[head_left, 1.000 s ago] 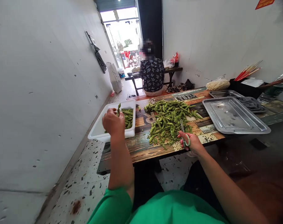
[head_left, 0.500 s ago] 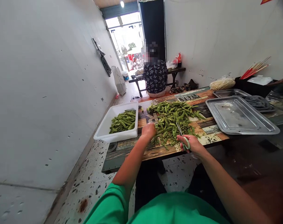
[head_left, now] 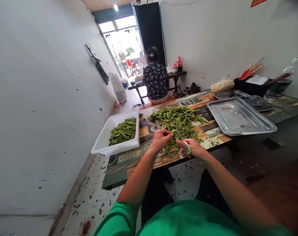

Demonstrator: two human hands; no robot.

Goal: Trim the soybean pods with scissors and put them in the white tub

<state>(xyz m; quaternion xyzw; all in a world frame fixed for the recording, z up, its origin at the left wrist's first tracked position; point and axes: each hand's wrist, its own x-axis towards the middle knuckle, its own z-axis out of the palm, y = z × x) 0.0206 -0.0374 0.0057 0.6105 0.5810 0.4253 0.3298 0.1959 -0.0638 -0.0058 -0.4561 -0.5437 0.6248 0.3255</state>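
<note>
My right hand [head_left: 191,148] is closed around the pale green handles of a pair of scissors [head_left: 186,148], whose metal blades point up and away over the pods. My left hand [head_left: 161,139] pinches a green bean pod [head_left: 173,131] between thumb and fingertips, close to the blades. Whether the blades touch that pod I cannot tell. Beneath and beyond both hands lies a loose pile of green pods [head_left: 173,113], with small trimmed bits towards the near edge. To the left, a white plastic tub [head_left: 101,139] holds many more pods [head_left: 124,131].
A patterned wooden table [head_left: 136,157] carries everything. Metal trays [head_left: 239,116] lie at the right, near a dark box of skewers [head_left: 249,86] and a bag of pale noodle-like strands [head_left: 222,86]. A person [head_left: 155,82] sits beyond the table, back turned. A wall runs along the left.
My left hand has moved right to the scissors and now shows a pod in its fingertips. The view has shifted, so the scene sits further left.
</note>
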